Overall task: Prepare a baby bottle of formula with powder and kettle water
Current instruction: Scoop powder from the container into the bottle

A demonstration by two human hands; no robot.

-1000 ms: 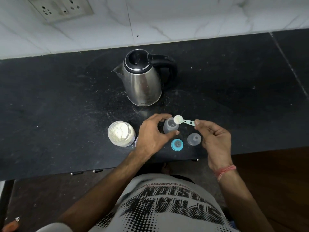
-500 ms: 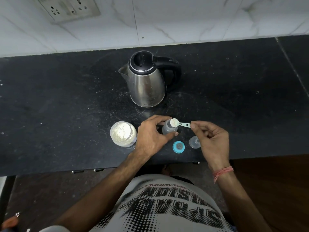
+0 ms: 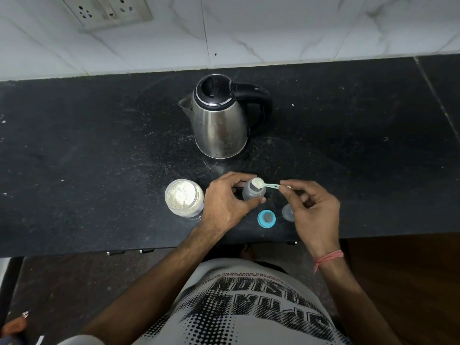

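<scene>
A small clear baby bottle stands uncapped on the black counter, and my left hand grips it from the left. My right hand pinches the handle of a pale scoop heaped with white powder. The scoop's bowl sits right over the bottle's mouth. An open jar of white formula powder stands left of my left hand. The steel kettle with its black lid and handle stands behind the bottle.
A blue collar with the teat and a clear cap lie near the counter's front edge, between and under my hands. A wall socket is on the marble wall at the back left. The counter's front edge runs just below my wrists.
My right hand has carried the full scoop leftward until its bowl sits over the bottle's mouth. My left hand has stayed on the bottle.
</scene>
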